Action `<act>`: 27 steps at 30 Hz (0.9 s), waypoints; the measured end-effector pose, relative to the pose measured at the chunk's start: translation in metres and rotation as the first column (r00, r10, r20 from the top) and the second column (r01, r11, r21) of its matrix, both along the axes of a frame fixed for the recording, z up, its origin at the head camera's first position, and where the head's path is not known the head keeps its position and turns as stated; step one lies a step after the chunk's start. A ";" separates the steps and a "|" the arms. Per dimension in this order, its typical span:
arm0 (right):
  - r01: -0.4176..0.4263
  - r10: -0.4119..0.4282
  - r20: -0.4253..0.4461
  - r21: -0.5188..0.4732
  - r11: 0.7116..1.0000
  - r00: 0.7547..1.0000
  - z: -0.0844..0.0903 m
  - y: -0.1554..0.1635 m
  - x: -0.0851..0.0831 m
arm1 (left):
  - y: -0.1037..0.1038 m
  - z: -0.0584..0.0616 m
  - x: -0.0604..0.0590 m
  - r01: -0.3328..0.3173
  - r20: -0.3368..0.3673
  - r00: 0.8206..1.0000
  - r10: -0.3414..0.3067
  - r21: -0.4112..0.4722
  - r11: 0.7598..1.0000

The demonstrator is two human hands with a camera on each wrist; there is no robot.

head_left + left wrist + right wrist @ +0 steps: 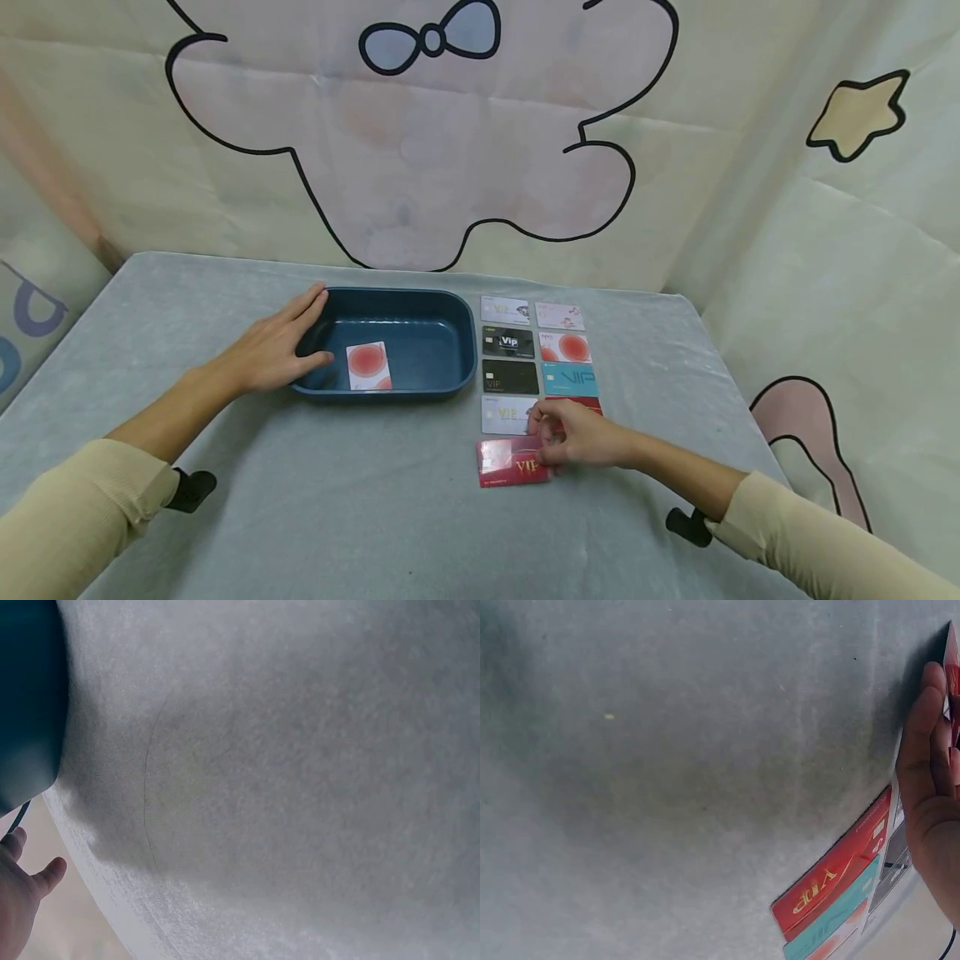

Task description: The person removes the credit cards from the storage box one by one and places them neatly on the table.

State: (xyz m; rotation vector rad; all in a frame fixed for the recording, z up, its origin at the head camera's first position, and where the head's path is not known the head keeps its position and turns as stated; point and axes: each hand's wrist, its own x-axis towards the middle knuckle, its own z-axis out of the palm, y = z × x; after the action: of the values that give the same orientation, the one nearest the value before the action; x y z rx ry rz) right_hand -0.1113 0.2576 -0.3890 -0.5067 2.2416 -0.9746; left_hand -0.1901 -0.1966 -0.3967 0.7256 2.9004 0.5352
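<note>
Pinching the near right edge of a red card (512, 461), the right hand (577, 437) has its fingers curled around that edge; the card lies on the table (375, 517) at the near end of the left column of cards. Beyond it, in the same column, lie a silver card (506, 414), two black cards (510, 377) and a white card (505, 310). The right column holds a second red card (832, 881) (partly covered by the hand in the head view), a teal card (570, 380), a white card with a red disc (565, 347) and a pale card (559, 316).

The left hand (273, 346) rests on the left rim of a blue tray (420, 333), fingers straight and relaxed, thumb over the rim, gripping nothing. Inside the tray lies one white card with a red disc (368, 366). The tray stands just left of the card columns, not touching them.
</note>
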 end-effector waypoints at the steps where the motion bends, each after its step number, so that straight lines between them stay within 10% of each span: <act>1: 0.006 -0.006 0.009 -0.002 1.000 1.000 0.000 0.000 0.001 | 0.000 0.000 0.000 0.000 0.000 1.000 0.000 0.001 1.000; 9: 0.064 -0.063 0.068 -0.007 0.998 0.996 -0.002 0.002 0.004 | 0.000 0.000 0.000 0.006 -0.002 1.000 -0.006 0.002 1.000; 27: -0.054 0.063 -0.113 0.084 0.995 0.992 0.021 0.002 -0.013 | -0.003 0.000 -0.001 0.014 -0.003 1.000 -0.013 0.020 1.000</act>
State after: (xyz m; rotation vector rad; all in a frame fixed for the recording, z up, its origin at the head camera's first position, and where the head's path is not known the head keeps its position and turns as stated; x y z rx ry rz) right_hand -0.1239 0.2597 -0.3682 -0.6030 2.3443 -0.8410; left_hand -0.1909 -0.1992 -0.3969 0.7484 2.8942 0.5625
